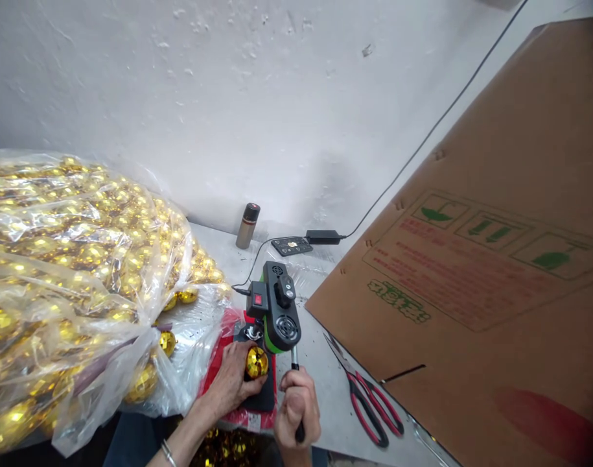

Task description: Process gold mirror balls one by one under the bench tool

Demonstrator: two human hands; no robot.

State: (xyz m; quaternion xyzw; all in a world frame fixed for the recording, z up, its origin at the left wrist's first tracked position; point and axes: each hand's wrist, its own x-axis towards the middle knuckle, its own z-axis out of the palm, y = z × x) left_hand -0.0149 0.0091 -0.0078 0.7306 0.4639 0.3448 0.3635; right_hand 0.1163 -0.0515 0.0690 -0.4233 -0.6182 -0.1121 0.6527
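Observation:
My left hand is closed around a shiny gold faceted ball on the base of a small bench drill press. This machine has a black and green head with a red switch; its working tip is hidden from above. My right hand is wrapped round the black-gripped lever at the machine's right side. Red plastic lies under the base. Scissors with red and black handles rest on the table to the right of my right hand.
A big clear plastic bag full of gold balls fills the left side. On the right leans a large cardboard box. Near the wall are a spray can, a patterned phone and a power adapter with its cable.

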